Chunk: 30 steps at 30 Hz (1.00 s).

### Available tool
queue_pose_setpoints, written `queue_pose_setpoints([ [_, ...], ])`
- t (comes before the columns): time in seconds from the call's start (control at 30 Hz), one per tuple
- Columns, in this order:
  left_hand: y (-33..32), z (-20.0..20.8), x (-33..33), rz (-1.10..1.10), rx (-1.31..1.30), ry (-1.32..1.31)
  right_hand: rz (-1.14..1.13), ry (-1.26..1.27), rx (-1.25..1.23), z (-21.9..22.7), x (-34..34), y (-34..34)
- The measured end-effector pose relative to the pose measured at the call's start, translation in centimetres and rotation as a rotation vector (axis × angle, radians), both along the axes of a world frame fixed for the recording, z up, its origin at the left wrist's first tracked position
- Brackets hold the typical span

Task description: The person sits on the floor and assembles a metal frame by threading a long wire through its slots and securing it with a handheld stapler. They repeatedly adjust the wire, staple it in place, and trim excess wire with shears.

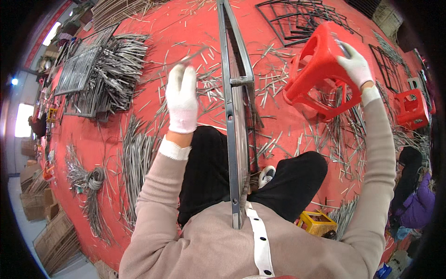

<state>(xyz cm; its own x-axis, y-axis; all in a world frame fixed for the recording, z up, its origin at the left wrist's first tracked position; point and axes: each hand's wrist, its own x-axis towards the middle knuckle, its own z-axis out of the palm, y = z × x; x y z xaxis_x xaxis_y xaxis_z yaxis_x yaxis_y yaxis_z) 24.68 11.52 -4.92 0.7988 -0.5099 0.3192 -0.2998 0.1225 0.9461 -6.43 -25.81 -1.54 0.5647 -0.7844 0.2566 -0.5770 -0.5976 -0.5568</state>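
My left hand point(181, 97), in a white glove, is raised left of an upright dark metal frame point(231, 116). Its fingertips pinch a thin grey strip point(197, 54), blurred by motion. The frame stands on edge between my legs, its near end close to my chest, with pale grey material along its inner side. Out to the right, my right hand point(355, 67), also gloved, is closed at the top of a red plastic stool point(320, 51). A grey metallic object point(344, 49) shows at its fingers; its kind is unclear.
Cut grey strips point(269, 88) litter the red floor. Strip-covered frames point(83, 69) lie at far left, above a tied strip bundle point(95, 179). Bare black frames point(302, 18) lie ahead. A second red stool point(412, 109) and a yellow stool point(318, 224) are at right.
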Motion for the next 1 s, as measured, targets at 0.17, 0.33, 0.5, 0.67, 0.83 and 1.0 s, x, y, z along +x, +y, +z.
queue_pose_setpoints([
  [0.17,8.3,-4.3,3.2,0.032,0.325,0.139,-0.623,0.725,-0.095,-5.7,-6.6,-11.5],
  [0.33,11.0,-3.2,0.2,-0.035,0.315,0.16,-0.429,0.749,-0.334,-5.6,-4.4,-8.7],
  [0.5,8.0,-0.2,-7.8,-0.339,0.274,0.147,0.445,-0.172,0.113,-4.4,8.4,5.8],
  [0.67,2.1,0.7,-12.6,-0.464,0.243,0.051,0.204,-0.034,0.037,0.6,20.2,13.6],
  [0.83,0.6,-2.0,-12.4,-0.596,0.019,0.179,-0.026,0.43,0.058,5.0,18.1,13.8],
  [1.0,0.9,-8.6,0.5,-0.531,0.101,0.323,0.027,-0.113,-0.127,7.6,7.9,22.9],
])
